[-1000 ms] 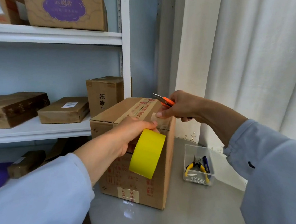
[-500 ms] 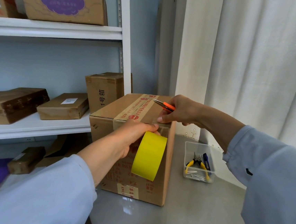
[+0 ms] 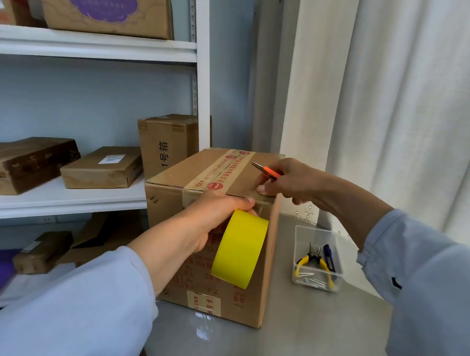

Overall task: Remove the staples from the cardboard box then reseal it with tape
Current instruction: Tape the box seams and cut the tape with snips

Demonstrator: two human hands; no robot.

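At the near top edge of the cardboard box [image 3: 206,252], the left hand [image 3: 206,223] grasps the yellow tape roll [image 3: 239,252], fingers curled over its top and the thumb seemingly inside the core, holding it against the upper part of the box's front face. The right hand [image 3: 288,181] is closed around a pair of orange-handled scissors [image 3: 266,172], while its fingertips [image 3: 260,189] press on the box's top near the right corner.

By my reading, the resealing step is in hand: a strip appears to have been drawn over the top edge and is about to be cut, though any clear strip of tape between roll and fingertips is too faint to confirm. The next move calls for keeping the roll taut with the left hand while the scissors swing down to the stretch between roll and box, then smoothing the free end flat.

The roll's axis runs roughly level, up and to the left, its broad yellow band facing the camera. The scissors' long axis slants up and left, blades pointing across the box top toward its printed seam tape [image 3: 221,170]. The box stands upright on the grey table [image 3: 301,338], one vertical corner turned toward the viewer.

Beside the box on the right sits a clear tray [image 3: 338,277] holding yellow-handled pliers [image 3: 312,260] and loose metal pieces, likely staples.
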